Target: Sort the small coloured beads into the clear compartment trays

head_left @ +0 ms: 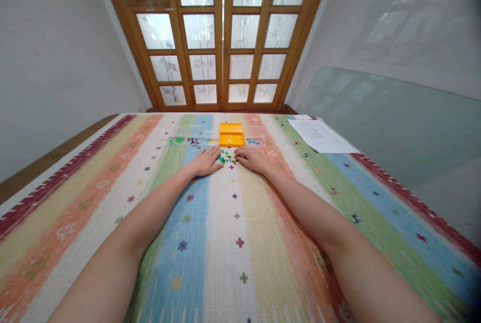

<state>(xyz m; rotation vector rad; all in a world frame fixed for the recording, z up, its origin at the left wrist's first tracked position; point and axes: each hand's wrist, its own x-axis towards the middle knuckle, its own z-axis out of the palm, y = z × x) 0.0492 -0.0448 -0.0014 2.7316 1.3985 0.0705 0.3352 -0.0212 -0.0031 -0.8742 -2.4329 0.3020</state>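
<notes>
A small pile of mixed coloured pieces (227, 157), green, blue, yellow and dark, lies on the striped cloth between my hands. My left hand (205, 161) rests flat at the pile's left side, fingers stretched out. On the right side my right hand (251, 158) has its fingers curled down at the pile's edge; whether they pinch a piece is hidden. Just beyond stands an open orange box (232, 140) with a few pale pieces inside. Clear boxes flank it: one with green pieces (176, 140), dark red pieces (193, 141) and yellow pieces (211, 141), another with blue pieces (253, 142).
The striped tablecloth (225, 243) covers the table. A sheet of paper (321, 135) with writing lies at the right edge. Wooden doors with glass panes (221, 62) stand behind the far edge, and a pale glass panel (376, 117) leans along the right wall.
</notes>
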